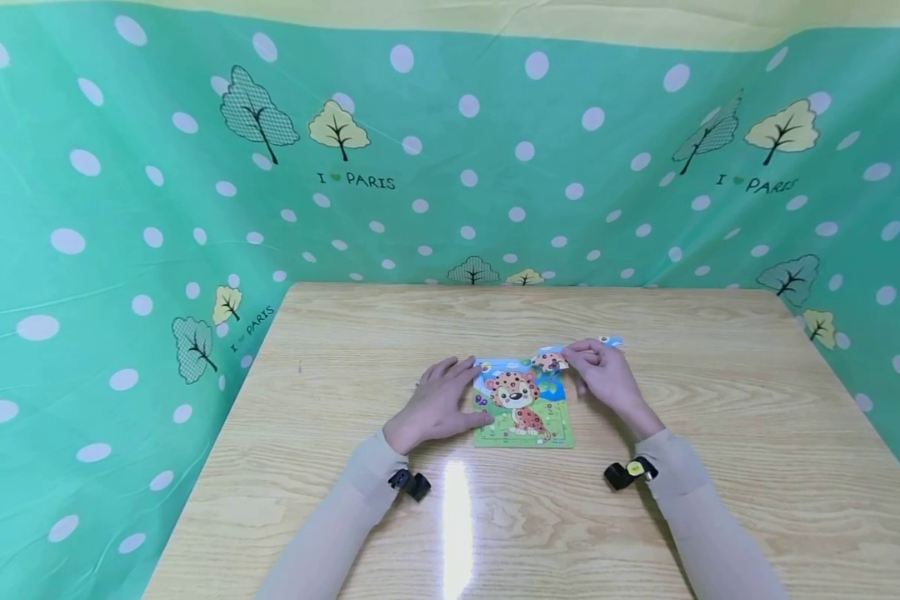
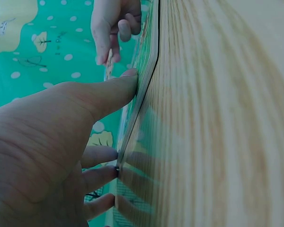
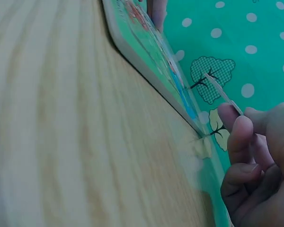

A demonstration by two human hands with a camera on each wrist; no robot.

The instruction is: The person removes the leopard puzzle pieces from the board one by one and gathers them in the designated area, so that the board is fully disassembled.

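Note:
A jigsaw puzzle board point(image 1: 521, 421) with a spotted leopard cub on grass lies flat on the table. My left hand point(image 1: 442, 402) rests along its left side, fingers spread. Its thumb point(image 2: 116, 90) touches the board near the edge, the other fingertips at the far left corner. Between thumb and fingers, my right hand point(image 1: 603, 375) pinches a thin puzzle piece point(image 3: 222, 92), raised and tilted over the board's upper right corner. In the head view that piece point(image 1: 550, 360) shows orange spots and some blue; part of it is behind the fingers.
Another blue puzzle piece point(image 1: 611, 341) lies just beyond the right hand, partly hidden. The wooden table point(image 1: 330, 375) extends around the board. A green dotted cloth point(image 1: 390, 217) hangs behind the table and at its sides.

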